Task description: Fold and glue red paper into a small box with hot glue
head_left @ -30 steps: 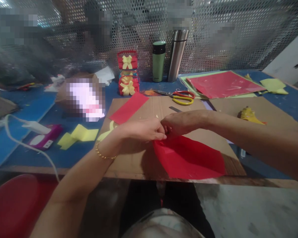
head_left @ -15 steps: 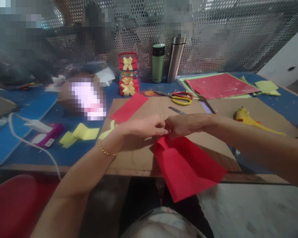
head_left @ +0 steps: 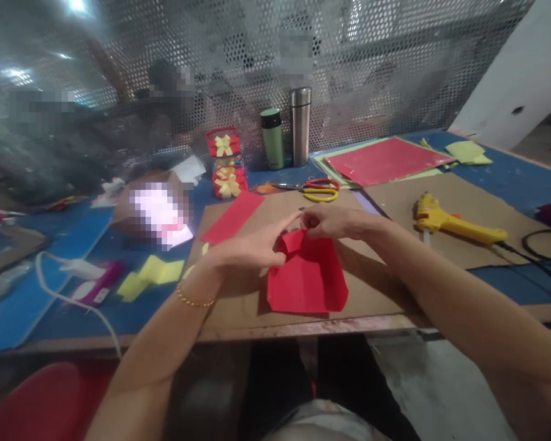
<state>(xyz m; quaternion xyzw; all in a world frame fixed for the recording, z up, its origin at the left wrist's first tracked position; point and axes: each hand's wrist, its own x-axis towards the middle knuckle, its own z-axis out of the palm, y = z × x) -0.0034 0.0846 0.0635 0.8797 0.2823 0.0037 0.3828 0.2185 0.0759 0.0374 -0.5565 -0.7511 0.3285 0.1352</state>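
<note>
A piece of folded red paper (head_left: 305, 285) with raised sides lies on the brown cardboard (head_left: 239, 306) in front of me. My left hand (head_left: 252, 248) grips its far left corner, thumb on the near side and forefinger reaching behind. With fingertips pinched together, my right hand (head_left: 330, 222) holds the far edge beside a small folded flap (head_left: 294, 241). The two hands nearly meet there, and the fingers hide part of that edge. A flat red paper strip (head_left: 234, 217) lies just beyond my left hand.
Scissors (head_left: 321, 188) lie beyond my hands, and a yellow glue gun (head_left: 459, 225) with a cord is at right. Small red bags with yellow bows (head_left: 227, 184), a green flask (head_left: 273, 141) and a steel flask (head_left: 300, 125) stand behind. Yellow paper pieces (head_left: 160, 269) lie at left.
The folded red paper has come down from over the table's front edge onto the cardboard and turned straighter. My left hand has shifted onto its left side; the view has swung right.
</note>
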